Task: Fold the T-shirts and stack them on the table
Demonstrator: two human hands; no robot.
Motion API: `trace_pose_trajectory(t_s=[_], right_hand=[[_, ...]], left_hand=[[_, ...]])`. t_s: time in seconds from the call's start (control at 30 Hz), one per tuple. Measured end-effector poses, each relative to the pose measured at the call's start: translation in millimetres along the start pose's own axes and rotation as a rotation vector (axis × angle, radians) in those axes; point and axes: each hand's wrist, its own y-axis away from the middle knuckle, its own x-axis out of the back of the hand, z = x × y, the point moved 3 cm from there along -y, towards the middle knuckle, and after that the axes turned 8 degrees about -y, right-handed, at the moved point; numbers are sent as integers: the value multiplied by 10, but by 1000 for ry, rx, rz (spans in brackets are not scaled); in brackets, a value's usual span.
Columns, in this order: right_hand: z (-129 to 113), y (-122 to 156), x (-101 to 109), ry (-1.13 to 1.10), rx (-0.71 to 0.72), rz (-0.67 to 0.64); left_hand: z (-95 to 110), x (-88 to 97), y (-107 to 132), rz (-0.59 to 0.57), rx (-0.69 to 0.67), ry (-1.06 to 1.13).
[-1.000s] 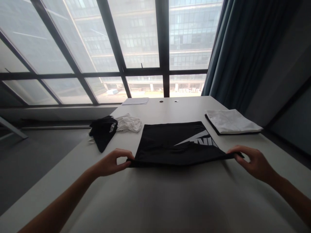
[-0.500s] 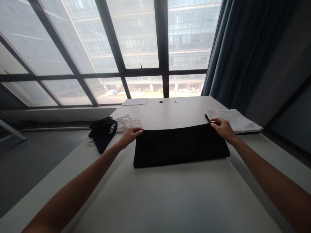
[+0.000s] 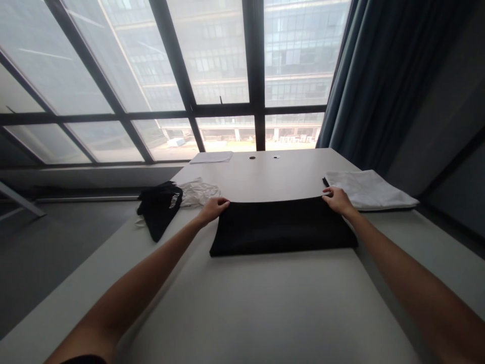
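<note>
A black garment lies folded flat in the middle of the white table. My left hand rests on its far left corner with the fingers curled round the edge. At the far right corner my right hand pinches the fabric edge. Both arms are stretched forward over the table.
A folded white garment on a dark one lies at the right. A crumpled black garment and a white one sit at the left edge. Paper lies at the far end near the window. A curtain hangs to the right.
Both hands carried the near edge of the black garment away from me and laid it on the far edge, hiding the white logo. Since half a second ago they have barely moved.
</note>
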Motion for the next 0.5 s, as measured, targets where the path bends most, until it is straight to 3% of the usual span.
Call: trace_pose_trajectory(t_s=[0.2, 0.4, 0.5], right_hand=[[-43, 39, -159, 74, -6, 15], [-102, 82, -121, 133, 9, 44], [-265, 170, -114, 214, 94, 59]], left_hand=[[-53, -192, -151, 27, -12, -81], [-88, -154, -169, 57, -43, -192], [35, -146, -103, 94, -79, -254]])
